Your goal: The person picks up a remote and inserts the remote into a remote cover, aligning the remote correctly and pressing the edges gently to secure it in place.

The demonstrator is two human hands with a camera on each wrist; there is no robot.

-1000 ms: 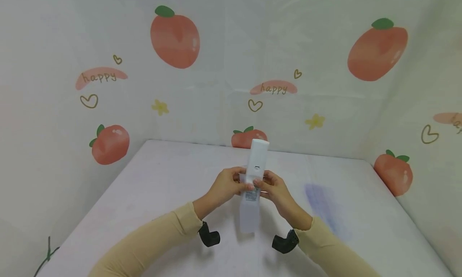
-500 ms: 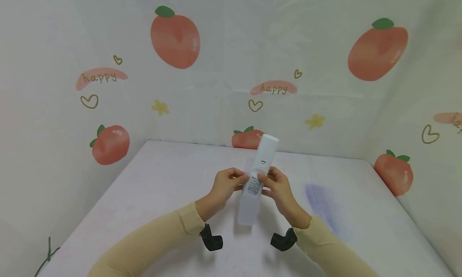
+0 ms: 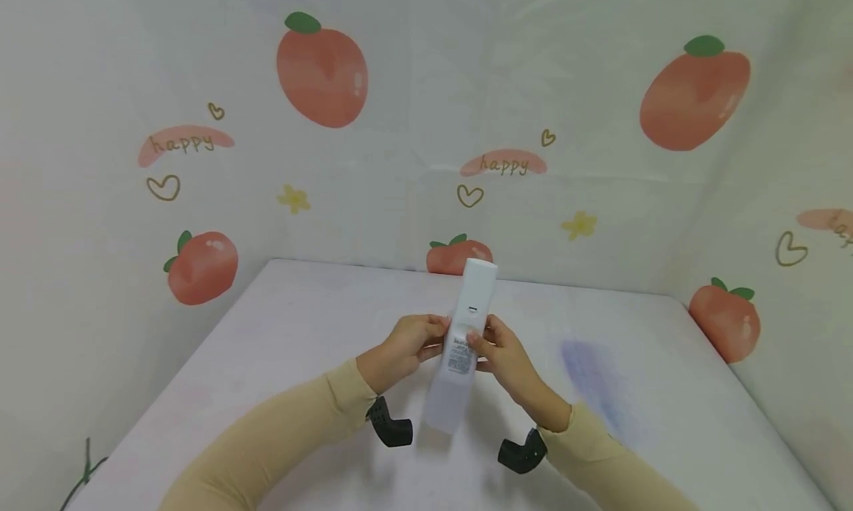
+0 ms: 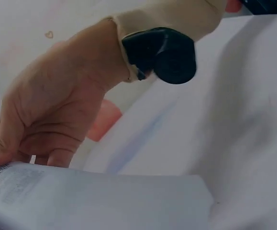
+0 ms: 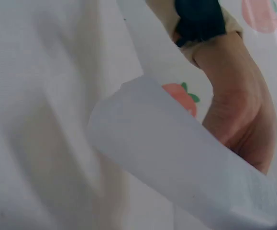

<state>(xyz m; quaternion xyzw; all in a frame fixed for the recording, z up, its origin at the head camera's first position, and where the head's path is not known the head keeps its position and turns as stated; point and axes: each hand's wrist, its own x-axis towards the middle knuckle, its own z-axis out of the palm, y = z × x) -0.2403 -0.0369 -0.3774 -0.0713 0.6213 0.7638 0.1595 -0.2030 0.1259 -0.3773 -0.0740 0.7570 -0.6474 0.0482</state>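
Right hand [image 3: 512,366]: fingers pinch device [image 3: 477,287], thumb beside label [image 3: 459,361]. Left hand [image 3: 403,346]: fingers pinch at opposite edge. Device between both, tilted over desk [image 3: 320,315]; pale sleeve [image 3: 446,406] below fingers.

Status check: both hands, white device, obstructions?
Left hand holding left edge of white device. Right hand gripping right side. Device tilted, printed label showing. No obstruction seen.

Device [image 3: 477,292] between both hands, over the desk [image 3: 313,311]
The left fingers [image 3: 429,329] lie along its left edge, the right fingers [image 3: 483,343] on its right; its lower part sits in a sleeve [image 3: 448,403] pointing toward the person; the desk spreads beneath, the backdrop [image 3: 400,74] standing behind and to both sides
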